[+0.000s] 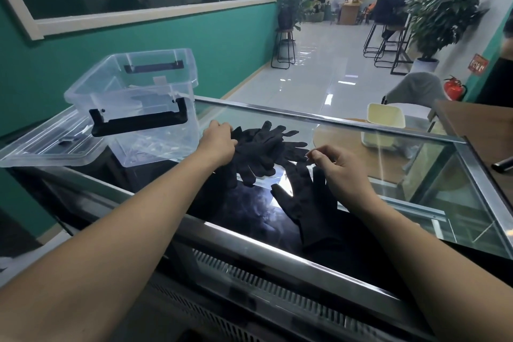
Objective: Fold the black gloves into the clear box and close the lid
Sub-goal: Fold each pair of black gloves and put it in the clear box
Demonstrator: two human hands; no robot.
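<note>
1. Worktop [361, 123], a glass-topped display counter with metal edging, carries everything the task needs.
2. At its far left sits the clear plastic box [144, 91], rectangular and open-mouthed, with black handles. It looks stiff and light, and nothing black shows inside it.
3. Its clear flat lid [50, 144] is off and lies against the box's left side.
4. Just right of the box lies the heap of black gloves [266, 144], knitted cloth with fingers splayed all ways. They will likely handle as soft, limp and very light, neither slippery nor fragile. Loose fingers will flop, so each glove is best taken at cuff and fingertips, flattened, then doubled over.
5. A single black glove [308, 203] lies spread flat nearer the person, cuff towards the front edge.
6. The hands are apart. The left hand [219, 144] grips the heap's left edge with curled fingers and thumb. The right hand [336, 164] hovers over the single glove's fingers, thumb and forefinger brought together at a glove fingertip; whether cloth is caught between them I cannot tell.
7. A pale label [159, 81] on the box and a red sign [478, 64] on the distant wall are too small to read. No brand shows.
</note>
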